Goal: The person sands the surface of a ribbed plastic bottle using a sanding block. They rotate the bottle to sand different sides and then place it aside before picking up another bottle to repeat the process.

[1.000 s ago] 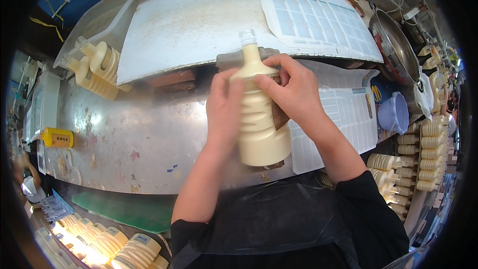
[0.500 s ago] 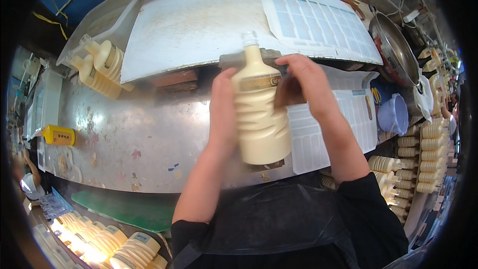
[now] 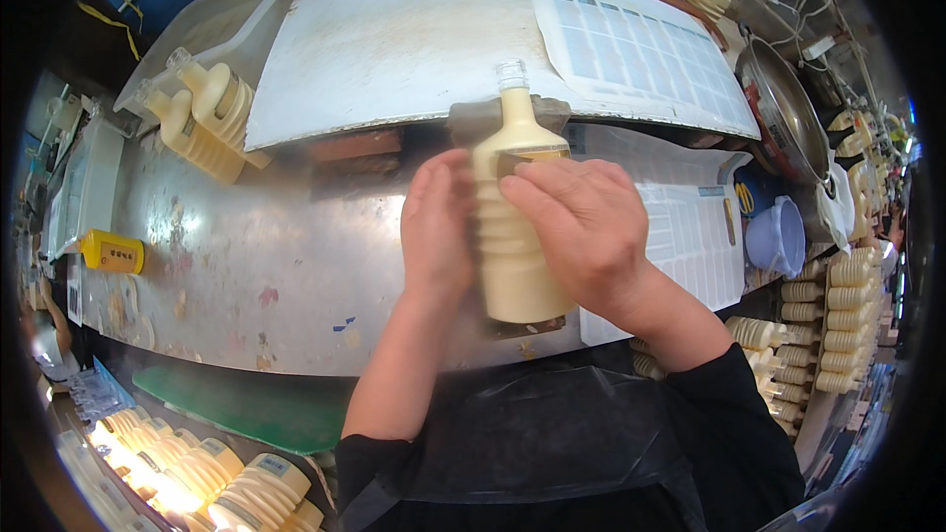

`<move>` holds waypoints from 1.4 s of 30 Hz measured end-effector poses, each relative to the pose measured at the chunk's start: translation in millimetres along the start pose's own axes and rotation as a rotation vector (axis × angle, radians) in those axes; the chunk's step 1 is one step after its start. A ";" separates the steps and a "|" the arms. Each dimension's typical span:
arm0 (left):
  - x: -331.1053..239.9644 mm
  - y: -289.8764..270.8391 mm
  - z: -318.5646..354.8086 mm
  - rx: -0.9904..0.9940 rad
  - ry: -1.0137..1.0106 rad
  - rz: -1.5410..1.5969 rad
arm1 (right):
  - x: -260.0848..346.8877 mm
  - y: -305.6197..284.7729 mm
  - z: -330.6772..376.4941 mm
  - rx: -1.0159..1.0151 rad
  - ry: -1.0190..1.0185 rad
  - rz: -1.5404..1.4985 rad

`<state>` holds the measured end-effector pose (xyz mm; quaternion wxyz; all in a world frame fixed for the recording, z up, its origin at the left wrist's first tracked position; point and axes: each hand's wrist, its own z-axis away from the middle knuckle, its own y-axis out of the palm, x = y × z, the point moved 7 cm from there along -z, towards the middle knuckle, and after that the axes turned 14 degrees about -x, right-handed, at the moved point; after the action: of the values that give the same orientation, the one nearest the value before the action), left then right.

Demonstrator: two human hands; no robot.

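The cream bottle [image 3: 512, 227] stands upright on the steel bench [image 3: 227, 256], neck pointing away, left hand [image 3: 437, 227] cupping its side, right hand [image 3: 581, 227] pressed flat over its shoulder.

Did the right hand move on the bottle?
Yes. The right hand slid from behind the cream ribbed bottle onto its front, toward the left hand.

One cream ribbed bottle [image 3: 512, 236] stands on the worktop [image 3: 246, 266] between two hands. Two more such bottles [image 3: 202, 113] lie at the far left. One yellow box [image 3: 113, 252], one lavender tub [image 3: 778, 236] and one metal pan [image 3: 783, 108] show. The stacked bottles [image 3: 838, 305] at right are too many to count.
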<state>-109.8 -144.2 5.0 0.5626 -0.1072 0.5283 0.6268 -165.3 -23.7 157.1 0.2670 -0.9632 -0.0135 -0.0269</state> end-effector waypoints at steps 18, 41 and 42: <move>21.1 -8.5 -1.6 -0.023 -0.185 0.246 | 39.4 35.9 3.2 0.213 -0.123 0.026; 8.9 12.9 12.6 0.036 -0.194 0.167 | 12.3 39.5 -7.4 0.233 -0.134 0.022; 5.5 11.3 12.4 0.052 -0.133 0.105 | 21.9 45.2 0.9 0.259 -0.192 0.010</move>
<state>-115.3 -129.0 12.3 0.5652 -0.0230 0.5109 0.6473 -141.6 -61.7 134.4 0.3866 -0.9189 -0.0376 0.0685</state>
